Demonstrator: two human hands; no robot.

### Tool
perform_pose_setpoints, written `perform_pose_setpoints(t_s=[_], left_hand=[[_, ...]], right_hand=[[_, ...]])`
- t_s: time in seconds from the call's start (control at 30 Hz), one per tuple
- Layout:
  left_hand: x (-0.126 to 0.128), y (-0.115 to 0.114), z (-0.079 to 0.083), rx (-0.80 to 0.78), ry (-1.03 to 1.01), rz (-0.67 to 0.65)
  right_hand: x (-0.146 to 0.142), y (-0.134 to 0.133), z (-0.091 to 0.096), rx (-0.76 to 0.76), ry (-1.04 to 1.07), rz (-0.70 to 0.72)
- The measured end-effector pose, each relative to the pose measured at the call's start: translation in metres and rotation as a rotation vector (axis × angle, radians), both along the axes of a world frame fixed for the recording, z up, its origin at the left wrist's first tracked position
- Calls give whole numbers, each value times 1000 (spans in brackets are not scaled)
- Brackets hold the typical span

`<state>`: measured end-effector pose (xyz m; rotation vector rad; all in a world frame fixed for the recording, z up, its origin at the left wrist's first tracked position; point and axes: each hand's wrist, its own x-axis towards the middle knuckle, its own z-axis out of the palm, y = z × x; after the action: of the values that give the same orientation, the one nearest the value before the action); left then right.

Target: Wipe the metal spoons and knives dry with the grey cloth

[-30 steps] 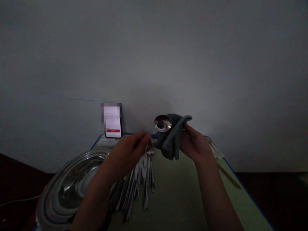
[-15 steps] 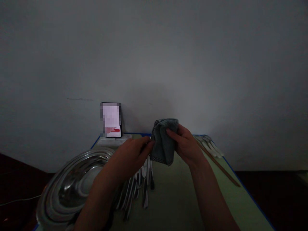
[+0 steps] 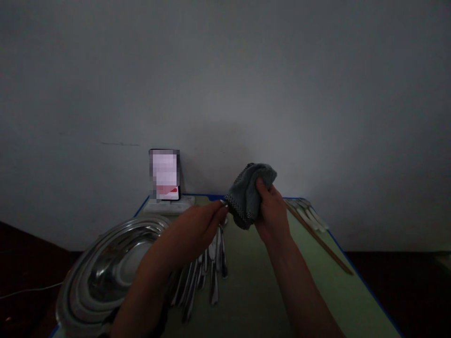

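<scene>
Head view: right hand (image 3: 272,215) clutches grey cloth (image 3: 247,193); left hand (image 3: 197,226) pinches a metal handle (image 3: 223,203) (cutlery (image 3: 212,267) below, on worktop (image 3: 257,286)).

A green table (image 3: 260,291) with a blue edge carries a steel tray (image 3: 105,277) at 8 o'clock and a heap of cutlery (image 3: 207,267) just beside it. A phone (image 3: 165,174) stands at 11 o'clock, and wooden sticks (image 3: 317,237) lie with white-handled utensils (image 3: 310,213) at 2 o'clock.

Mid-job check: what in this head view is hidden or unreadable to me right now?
All in the head view:
- Grey cloth, bunched in the right hand, hides whatever it wraps; only a metal tip shows at the left hand.
- Phone screen: blurred out.
- Cutlery pile: dim, partly behind the left forearm; pieces uncountable.
- Steel platter: cut off by the bottom edge.
</scene>
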<state>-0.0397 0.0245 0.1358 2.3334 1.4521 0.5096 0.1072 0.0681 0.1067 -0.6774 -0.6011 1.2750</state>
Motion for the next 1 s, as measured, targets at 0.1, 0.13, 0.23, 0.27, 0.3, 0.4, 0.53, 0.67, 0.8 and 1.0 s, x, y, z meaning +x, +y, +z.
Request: perform_pose_setpoints(t_s=[0.1, 0.13, 0.23, 0.27, 0.3, 0.4, 0.53, 0.67, 0.8, 1.0], left_hand=[[4, 2, -3, 29, 23, 17], [6, 2, -4, 38, 30, 21], [8, 2, -7, 48, 46, 12], [8, 1, -8, 34, 42, 5], [7, 0, -8, 12, 32, -9], [5, -3, -7, -60, -19, -73], [-3, -6, 1, -131, -43, -122], [-17, -6, 10, -147, -129, -128], [-30, -7, 13, -195, -244, -216], [-29, -9, 14, -216, -288, -262]], right_hand=[[-4, -2, 1, -41, 44, 30], [-5, -3, 1, -48, 51, 43], [-6, -2, 0, -72, 75, 74], [-6, -1, -1, -83, 87, 84], [-5, 0, -1, -96, 101, 93], [-2, 3, -1, -124, 114, 108], [9, 6, 1, -48, 51, 24], [23, 8, 1, 74, -103, -82], [31, 10, 0, 109, -170, -94], [28, 12, -2, 61, -113, -92]])
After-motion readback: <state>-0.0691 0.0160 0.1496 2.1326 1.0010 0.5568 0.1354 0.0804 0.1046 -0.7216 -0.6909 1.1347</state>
